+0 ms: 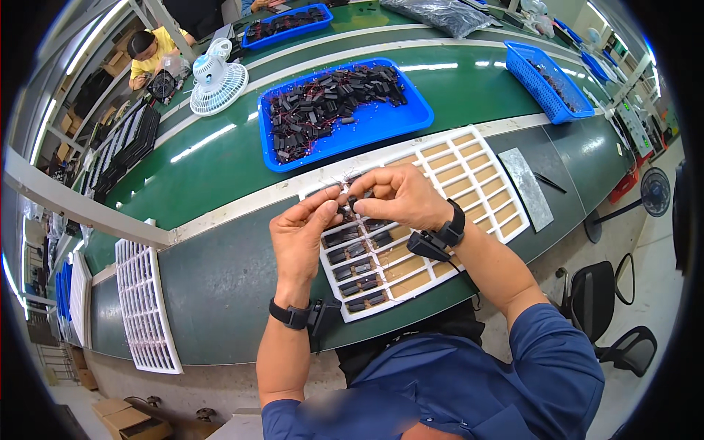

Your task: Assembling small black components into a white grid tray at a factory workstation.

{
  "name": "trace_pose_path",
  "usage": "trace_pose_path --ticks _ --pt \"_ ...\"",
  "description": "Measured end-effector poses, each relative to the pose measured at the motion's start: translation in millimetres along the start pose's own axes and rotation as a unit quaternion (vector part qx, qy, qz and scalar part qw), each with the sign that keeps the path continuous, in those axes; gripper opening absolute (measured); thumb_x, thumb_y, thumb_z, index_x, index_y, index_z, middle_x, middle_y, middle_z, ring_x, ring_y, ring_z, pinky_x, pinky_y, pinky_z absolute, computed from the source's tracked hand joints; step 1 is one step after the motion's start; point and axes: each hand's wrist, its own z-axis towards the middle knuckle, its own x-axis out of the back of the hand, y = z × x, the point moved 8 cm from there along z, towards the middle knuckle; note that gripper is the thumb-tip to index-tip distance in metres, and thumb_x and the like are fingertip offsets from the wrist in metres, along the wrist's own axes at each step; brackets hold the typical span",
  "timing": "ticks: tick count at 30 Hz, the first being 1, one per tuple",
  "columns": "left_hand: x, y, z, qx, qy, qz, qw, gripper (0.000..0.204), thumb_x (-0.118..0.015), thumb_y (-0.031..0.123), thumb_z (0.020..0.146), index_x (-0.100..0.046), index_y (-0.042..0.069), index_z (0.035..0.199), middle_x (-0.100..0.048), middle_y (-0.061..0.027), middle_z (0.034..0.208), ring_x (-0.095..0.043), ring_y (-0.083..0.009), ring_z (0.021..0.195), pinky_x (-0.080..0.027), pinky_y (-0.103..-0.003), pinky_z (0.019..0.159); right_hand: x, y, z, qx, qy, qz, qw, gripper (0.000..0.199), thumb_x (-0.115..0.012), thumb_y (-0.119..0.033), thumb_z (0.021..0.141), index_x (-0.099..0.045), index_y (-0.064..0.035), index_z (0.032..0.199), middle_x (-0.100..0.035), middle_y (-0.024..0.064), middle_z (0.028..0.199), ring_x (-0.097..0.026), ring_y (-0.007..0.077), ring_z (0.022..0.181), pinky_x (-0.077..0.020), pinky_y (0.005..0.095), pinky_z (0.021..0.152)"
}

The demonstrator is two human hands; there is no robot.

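Above white grid tray [469, 176], both hands [352, 213] pinching small black part [350, 202].

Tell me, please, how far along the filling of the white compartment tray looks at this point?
Roughly the near-left third of the white tray already holds small black parts. In hand: the left hand and right hand pinch one black part together above the tray. Left: the tray's far-right compartments show bare, and the blue bin behind holds a heap of parts.

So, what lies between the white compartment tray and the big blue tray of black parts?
In the head view, only a pale strip along the green belt separates white tray from blue tray.
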Motion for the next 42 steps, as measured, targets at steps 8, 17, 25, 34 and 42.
trace_pose_path --ticks 8,17,25,34,42 --pt "-7.6 4.5 -2.0 -0.055 -0.002 -0.095 0.994 0.032 -0.070 -0.006 0.091 -0.064 -0.010 0.122 -0.070 -0.0200 0.120 -0.071 -0.0204 0.105 -0.059 -0.029 0.090 -4.0 4.8 1.7 -0.009 -0.002 0.018 1.000 0.024 -0.070 -0.004 0.092 -0.068 0.0042 0.115 -0.074 0.0039 0.087 -0.067 0.0041 0.080 -0.0514 0.0201 0.071" --pt "-11.5 11.6 -5.4 -0.136 0.029 -0.053 0.989 0.031 -0.069 -0.007 0.091 -0.064 -0.011 0.122 -0.069 -0.0187 0.122 -0.070 -0.0206 0.107 -0.056 -0.030 0.094 -7.1 11.9 2.3 -0.029 0.009 0.088 0.996 0.024 -0.071 -0.006 0.092 -0.068 0.0035 0.114 -0.074 0.0032 0.087 -0.064 0.0032 0.077 -0.0501 0.0197 0.070" --pt "7.1 -1.5 0.1 -0.070 0.043 0.083 0.993 0.020 -0.074 -0.002 0.090 -0.071 -0.006 0.110 -0.071 -0.0092 0.109 -0.069 -0.0113 0.090 -0.056 -0.024 0.080 -6.5 11.4 -0.1 0.000 0.030 0.007 1.000 0.025 -0.070 -0.007 0.093 -0.069 0.0046 0.114 -0.073 0.0020 0.082 -0.062 0.0021 0.074 -0.0489 0.0199 0.067" --pt "3.6 -12.0 0.6 -0.026 0.027 -0.009 0.999 0.012 -0.078 -0.002 0.086 -0.076 -0.003 0.097 -0.072 -0.0067 0.103 -0.066 -0.0089 0.084 -0.056 -0.024 0.077 -7.3 8.7 -0.9 0.012 0.013 -0.076 0.997 0.024 -0.069 -0.009 0.094 -0.070 0.0024 0.115 -0.073 0.0011 0.082 -0.060 0.0018 0.072 -0.0474 0.0205 0.064" --pt "4.8 0.6 -0.6 -0.092 0.034 0.029 0.995 0.011 -0.078 -0.005 0.086 -0.076 -0.004 0.097 -0.073 -0.0097 0.109 -0.066 -0.0118 0.092 -0.056 -0.025 0.083 -10.9 5.3 0.0 0.043 0.013 0.019 0.999 0.021 -0.070 -0.012 0.095 -0.072 0.0006 0.112 -0.065 -0.0042 0.070 -0.051 -0.0004 0.065 -0.0402 0.0203 0.057"
